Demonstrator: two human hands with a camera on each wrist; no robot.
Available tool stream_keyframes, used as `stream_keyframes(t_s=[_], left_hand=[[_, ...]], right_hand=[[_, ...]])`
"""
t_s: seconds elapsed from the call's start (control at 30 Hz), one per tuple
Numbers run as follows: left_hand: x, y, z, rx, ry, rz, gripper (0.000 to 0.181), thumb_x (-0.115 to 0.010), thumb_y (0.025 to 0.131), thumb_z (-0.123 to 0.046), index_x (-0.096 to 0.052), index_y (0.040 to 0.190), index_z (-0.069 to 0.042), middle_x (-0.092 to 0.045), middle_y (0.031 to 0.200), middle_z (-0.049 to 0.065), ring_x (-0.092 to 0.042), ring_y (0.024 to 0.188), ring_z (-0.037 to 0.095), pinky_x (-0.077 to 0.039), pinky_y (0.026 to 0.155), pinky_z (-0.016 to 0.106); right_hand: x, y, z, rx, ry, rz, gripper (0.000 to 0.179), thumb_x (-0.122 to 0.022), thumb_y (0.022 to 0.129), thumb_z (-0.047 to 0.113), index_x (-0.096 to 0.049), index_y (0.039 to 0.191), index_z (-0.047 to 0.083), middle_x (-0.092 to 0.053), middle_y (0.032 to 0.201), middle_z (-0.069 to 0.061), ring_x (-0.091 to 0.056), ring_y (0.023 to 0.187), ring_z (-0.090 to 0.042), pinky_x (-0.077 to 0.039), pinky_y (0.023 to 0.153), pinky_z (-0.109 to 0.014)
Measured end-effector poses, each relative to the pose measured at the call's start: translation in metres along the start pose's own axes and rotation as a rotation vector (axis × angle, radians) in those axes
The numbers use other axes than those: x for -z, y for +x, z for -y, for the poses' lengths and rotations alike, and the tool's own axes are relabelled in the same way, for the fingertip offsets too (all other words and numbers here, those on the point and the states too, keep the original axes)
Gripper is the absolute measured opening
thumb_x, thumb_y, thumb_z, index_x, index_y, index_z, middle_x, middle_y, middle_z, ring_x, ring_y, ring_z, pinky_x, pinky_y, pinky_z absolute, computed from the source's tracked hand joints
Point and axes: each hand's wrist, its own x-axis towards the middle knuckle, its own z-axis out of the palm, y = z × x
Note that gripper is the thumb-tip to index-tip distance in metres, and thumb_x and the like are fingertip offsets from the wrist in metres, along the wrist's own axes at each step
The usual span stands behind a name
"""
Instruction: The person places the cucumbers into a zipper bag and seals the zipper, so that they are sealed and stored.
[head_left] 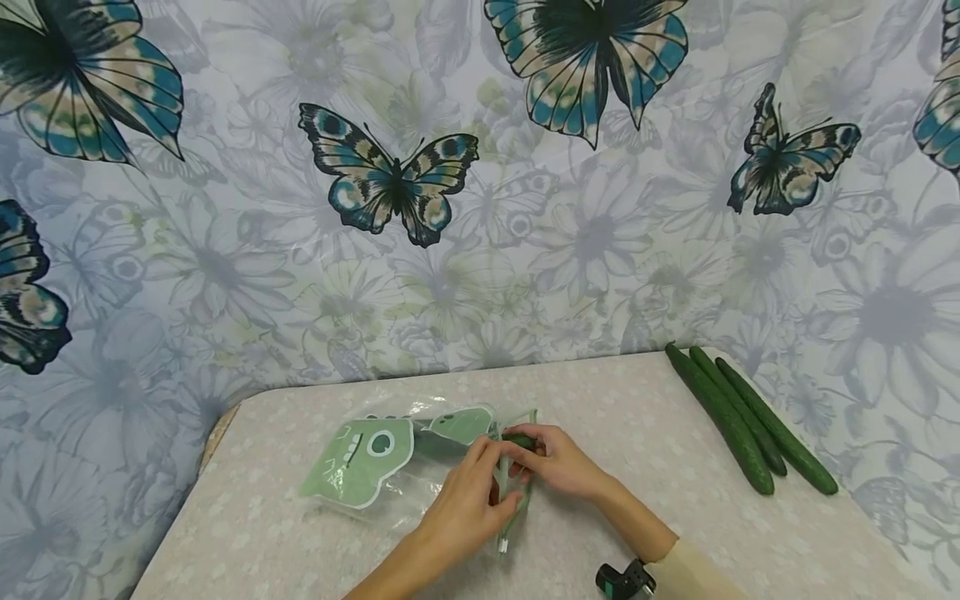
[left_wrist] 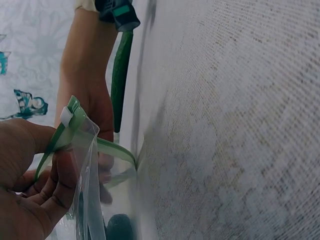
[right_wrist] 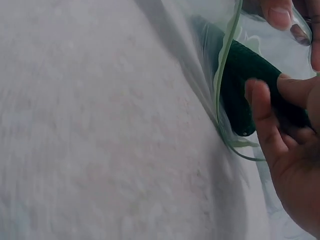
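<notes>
The left hand (head_left: 467, 502) pinches the bag (head_left: 356, 462) near its opening; the right hand (head_left: 564, 463) grips a cucumber (right_wrist: 256, 66), which could snag if that pinch slackens.

Two hands, one left (head_left: 467, 498) and one right (head_left: 561, 460), are counted, with one bag (head_left: 363, 467) and one slider (left_wrist: 66, 116). On one table (head_left: 600, 408), three cucumbers (head_left: 716, 417) are seen; in the bag, two more (right_wrist: 255, 65) (right_wrist: 239, 115) can be made out (at least five, then, in all). One wrist device (head_left: 628, 580) is shown. Six coloured butterflies (head_left: 397, 187) are counted on the wall (head_left: 525, 242), four of them cut off by the view's edge.
</notes>
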Motion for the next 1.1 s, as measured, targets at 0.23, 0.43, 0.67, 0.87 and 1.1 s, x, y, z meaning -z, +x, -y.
stream_keyframes(t_s=[0.23, 0.43, 0.67, 0.87, 1.1], left_hand=[[-0.002, -0.004, 0.001, 0.012, -0.006, 0.011, 0.053, -0.083, 0.093, -0.013, -0.060, 0.141, -0.015, -0.052, 0.114, -0.004, -0.051, 0.072, -0.007, -0.050, 0.063, 0.016], [-0.004, -0.005, 0.001, 0.011, -0.015, 0.027, 0.055, -0.083, 0.093, -0.013, -0.059, 0.142, -0.015, -0.051, 0.113, -0.003, -0.051, 0.072, -0.006, -0.050, 0.062, 0.016], [0.000, 0.003, 0.001, -0.001, 0.000, 0.011, 0.056, -0.083, 0.094, -0.014, -0.058, 0.145, -0.016, -0.054, 0.116, 0.003, -0.052, 0.074, -0.005, -0.049, 0.062, 0.016], [0.004, 0.005, 0.001, -0.004, 0.005, 0.013, 0.055, -0.082, 0.095, -0.015, -0.057, 0.144, -0.015, -0.054, 0.117, 0.004, -0.051, 0.073, -0.005, -0.049, 0.061, 0.016], [0.005, 0.002, 0.001, 0.008, -0.003, 0.013, 0.051, -0.082, 0.095, -0.015, -0.058, 0.140, -0.013, -0.049, 0.113, -0.004, -0.051, 0.074, -0.004, -0.050, 0.061, 0.017]], right_hand=[[0.003, -0.005, 0.000, -0.012, -0.311, -0.125, 0.026, -0.074, 0.103, 0.035, -0.079, 0.120, 0.016, -0.078, 0.102, 0.002, -0.060, 0.074, -0.002, -0.053, 0.069, -0.020], [0.005, -0.011, -0.002, -0.021, -0.274, -0.103, 0.024, -0.069, 0.106, 0.023, -0.078, 0.124, 0.010, -0.079, 0.100, -0.002, -0.062, 0.073, -0.001, -0.054, 0.068, -0.021], [0.004, -0.003, -0.004, -0.033, -0.138, -0.206, 0.029, -0.069, 0.105, 0.019, -0.076, 0.129, 0.003, -0.082, 0.091, -0.016, -0.077, 0.077, -0.019, -0.059, 0.074, -0.022], [0.000, 0.001, -0.002, -0.048, -0.042, -0.237, 0.035, -0.070, 0.106, 0.020, -0.073, 0.132, -0.003, -0.082, 0.106, -0.021, -0.081, 0.088, -0.031, -0.061, 0.079, -0.021], [-0.013, 0.010, -0.006, -0.024, 0.049, -0.236, 0.037, -0.070, 0.105, 0.015, -0.070, 0.133, -0.009, -0.078, 0.120, -0.027, -0.082, 0.097, -0.031, -0.065, 0.083, -0.024]])
